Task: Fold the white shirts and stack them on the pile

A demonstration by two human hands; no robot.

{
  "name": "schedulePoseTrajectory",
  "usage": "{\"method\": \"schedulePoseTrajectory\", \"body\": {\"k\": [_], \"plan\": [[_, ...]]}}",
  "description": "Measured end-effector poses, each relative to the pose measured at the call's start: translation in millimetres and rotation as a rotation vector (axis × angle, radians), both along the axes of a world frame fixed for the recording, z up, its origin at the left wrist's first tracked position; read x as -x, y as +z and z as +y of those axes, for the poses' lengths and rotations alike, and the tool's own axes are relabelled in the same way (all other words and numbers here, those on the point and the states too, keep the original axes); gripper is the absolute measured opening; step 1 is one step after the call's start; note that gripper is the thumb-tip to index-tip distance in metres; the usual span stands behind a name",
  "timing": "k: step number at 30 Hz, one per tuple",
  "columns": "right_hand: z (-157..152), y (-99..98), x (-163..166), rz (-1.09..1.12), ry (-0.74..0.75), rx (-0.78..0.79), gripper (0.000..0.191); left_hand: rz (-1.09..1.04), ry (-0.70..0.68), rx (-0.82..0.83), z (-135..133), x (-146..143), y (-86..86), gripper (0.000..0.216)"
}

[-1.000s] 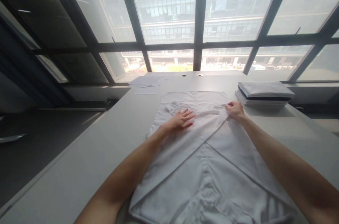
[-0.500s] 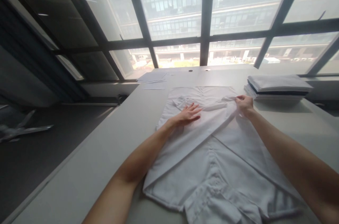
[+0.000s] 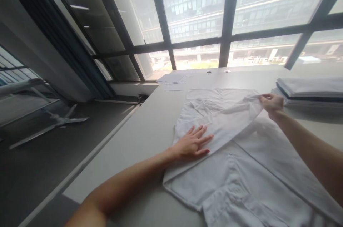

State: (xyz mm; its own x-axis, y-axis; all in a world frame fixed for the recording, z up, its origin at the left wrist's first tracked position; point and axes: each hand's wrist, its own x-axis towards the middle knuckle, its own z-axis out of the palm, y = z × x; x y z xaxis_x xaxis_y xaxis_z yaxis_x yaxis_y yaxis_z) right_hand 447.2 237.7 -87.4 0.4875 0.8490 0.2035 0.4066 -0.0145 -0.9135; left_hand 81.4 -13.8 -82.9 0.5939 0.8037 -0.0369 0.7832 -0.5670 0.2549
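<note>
Pale table (image 3: 150,127) w/ prob. shirt (image 3: 241,162), by windows (image 3: 193,5)

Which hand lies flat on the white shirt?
The left hand lies flat, palm down, on the folded-over side of the white shirt. The right hand instead pinches a raised edge of the cloth.

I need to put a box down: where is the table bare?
Bare: the table left of the white shirt, beside the left hand, and beyond its far edge. Crowded: the right, where the right hand pinches the shirt near the folded stack.
</note>
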Motion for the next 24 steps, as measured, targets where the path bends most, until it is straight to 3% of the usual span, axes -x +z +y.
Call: {"method": "schedulePoseTrajectory", "body": {"k": [5,9,12,18,22,24], "plan": [[5,26.3,8,0.094,-0.021,-0.258,0.031,-0.021,0.03,-0.032,2,6,1.1,0.069],[8,38.9,7,0.073,-0.01,-0.361,0.028,0.018,0.168,-0.076,9,22,3.8,0.064],[12,30.1,2,-0.031,-0.005,-0.318,0.029,0.093,0.243,-0.049,15,32,-2.2,0.063],[10,-9.6,-17,-0.246,0.067,-0.072,0.02,0.135,0.265,-0.052,19,33,-7.7,0.063],[-4,-13.5,-14,-0.356,0.006,-0.137,0.032,0.15,0.262,-0.059,19,33,-7.4,0.066],[-18,-10.8,2,-0.425,0.087,-0.208,0.035,0.159,0.265,-0.064,19,33,-8.5,0.067]]}}
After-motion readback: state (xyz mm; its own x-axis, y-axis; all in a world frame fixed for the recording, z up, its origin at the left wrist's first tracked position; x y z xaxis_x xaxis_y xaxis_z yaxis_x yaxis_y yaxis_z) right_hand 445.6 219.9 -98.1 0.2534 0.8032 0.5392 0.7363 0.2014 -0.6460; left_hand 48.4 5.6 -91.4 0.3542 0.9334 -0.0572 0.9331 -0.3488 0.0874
